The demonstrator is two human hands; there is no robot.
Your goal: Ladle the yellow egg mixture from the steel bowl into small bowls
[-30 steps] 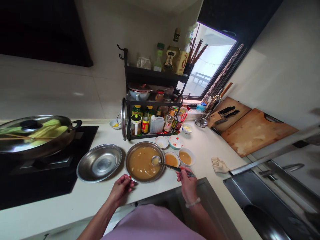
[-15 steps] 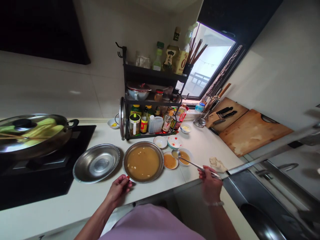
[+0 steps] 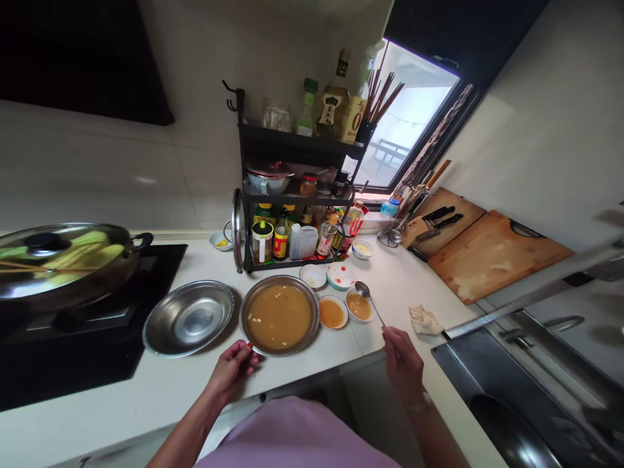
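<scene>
A steel basin of brown broth (image 3: pixel 279 315) sits on the white counter in front of me. My left hand (image 3: pixel 234 368) pinches its near rim. My right hand (image 3: pixel 402 359) grips the handle of a metal ladle (image 3: pixel 368 300), whose bowl hangs over the right of two small bowls of brown liquid (image 3: pixel 359 305). The other small bowl (image 3: pixel 333 312) stands between that one and the basin.
An empty steel basin (image 3: pixel 188 316) lies left of the broth. A lidded wok with corn (image 3: pixel 63 260) sits on the black hob. A condiment rack (image 3: pixel 292 201) stands behind, with small dishes (image 3: pixel 341 275) before it. Cutting boards (image 3: pixel 492 253) and a sink (image 3: pixel 517 396) are at right.
The ladle left the broth basin and swung right to the small bowls, then lifted and turned more upright over the right bowl. My left hand stayed on the basin rim.
</scene>
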